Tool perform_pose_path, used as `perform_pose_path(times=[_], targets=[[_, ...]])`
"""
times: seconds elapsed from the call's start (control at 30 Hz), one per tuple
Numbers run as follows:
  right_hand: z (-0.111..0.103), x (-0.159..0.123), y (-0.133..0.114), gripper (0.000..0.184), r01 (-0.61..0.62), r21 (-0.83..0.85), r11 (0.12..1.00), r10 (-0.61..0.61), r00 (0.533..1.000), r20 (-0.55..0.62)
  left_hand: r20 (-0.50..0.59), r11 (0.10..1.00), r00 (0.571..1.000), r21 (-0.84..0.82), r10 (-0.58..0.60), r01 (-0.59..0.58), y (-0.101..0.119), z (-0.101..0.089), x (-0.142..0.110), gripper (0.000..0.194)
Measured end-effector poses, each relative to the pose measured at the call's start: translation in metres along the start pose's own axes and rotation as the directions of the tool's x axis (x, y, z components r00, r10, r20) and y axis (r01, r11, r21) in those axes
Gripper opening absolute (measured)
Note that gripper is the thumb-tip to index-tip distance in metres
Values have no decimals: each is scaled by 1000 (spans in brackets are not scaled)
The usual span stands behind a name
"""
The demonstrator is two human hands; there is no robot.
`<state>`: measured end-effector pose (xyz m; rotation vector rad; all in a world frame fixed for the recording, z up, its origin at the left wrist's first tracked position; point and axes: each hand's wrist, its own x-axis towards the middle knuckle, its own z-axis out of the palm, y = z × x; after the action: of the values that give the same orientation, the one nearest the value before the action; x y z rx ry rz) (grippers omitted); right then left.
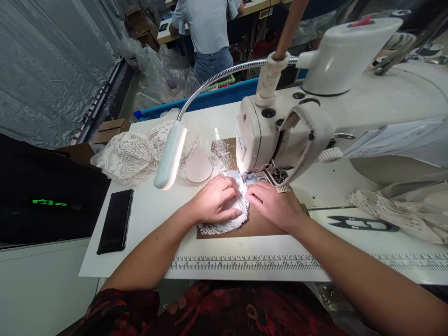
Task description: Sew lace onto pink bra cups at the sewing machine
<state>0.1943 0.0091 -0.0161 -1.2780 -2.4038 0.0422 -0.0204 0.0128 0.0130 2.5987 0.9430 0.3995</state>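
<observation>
A white lace piece [224, 225] lies on a brown sheet [261, 227] under the needle of a white sewing machine [315, 116]. My left hand [214, 199] rests on the lace with its fingers curled and pressed down on it. My right hand [275, 203] sits on the lace's right edge just in front of the presser foot [252, 177], fingers bent and pinching the fabric.
A gooseneck lamp [170, 155] hangs over a pile of lace pieces [133, 156] and a pink pad [199, 164]. A black phone [116, 220] lies at left, thread snips [364, 224] and more lace [395, 212] at right. A printed ruler [280, 262] runs along the front edge. A person [210, 32] stands behind.
</observation>
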Motion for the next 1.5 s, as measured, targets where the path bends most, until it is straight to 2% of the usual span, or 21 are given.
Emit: perform_pose_path(times=[0.17, 0.33, 0.47, 0.57, 0.73, 1.0, 1.2, 1.33, 1.4, 1.5], targets=[[0, 2, 0, 25, 28, -102, 994, -27, 1000, 7, -8, 1000, 1000, -27, -15, 15, 0, 0, 0, 37], [4, 7, -7, 27, 106, -121, 987, -101, 994, 47, -12, 1000, 1000, -16, -6, 6, 0, 1, -1, 36], [9, 12, -10, 28, 151, -210, 966, -155, 988, -4, -17, 1000, 1000, 9, -5, 5, -1, 3, 0, 35], [8, 10, -8, 30, 170, -206, 964, -177, 984, -15, -28, 1000, 999, 0, -14, 14, -1, 4, -1, 36], [3, 3, -2, 30, 208, -61, 976, -209, 978, -15, -52, 999, 998, -10, -47, 47, -1, 5, -1, 32], [1, 0, 0, 29, 103, 100, 990, -108, 993, 40, -84, 995, 992, 7, -99, 100, 3, 8, 3, 26], [-4, -1, 1, 28, 89, 165, 982, -98, 994, 48, -95, 984, 980, -42, -175, 171, 14, -3, 1, 26], [-6, -3, 2, 26, 113, 218, 969, -112, 994, -14, -134, 942, 933, -15, -334, 335, 19, -9, 2, 32], [-6, -4, 1, 24, 147, 267, 952, -135, 989, -64, -103, 923, 918, 0, -383, 385, 19, -11, 4, 35], [-7, -5, -1, 22, 166, 364, 917, -137, 985, -106, -36, 918, 918, -54, -396, 394, 20, -14, 6, 27]])
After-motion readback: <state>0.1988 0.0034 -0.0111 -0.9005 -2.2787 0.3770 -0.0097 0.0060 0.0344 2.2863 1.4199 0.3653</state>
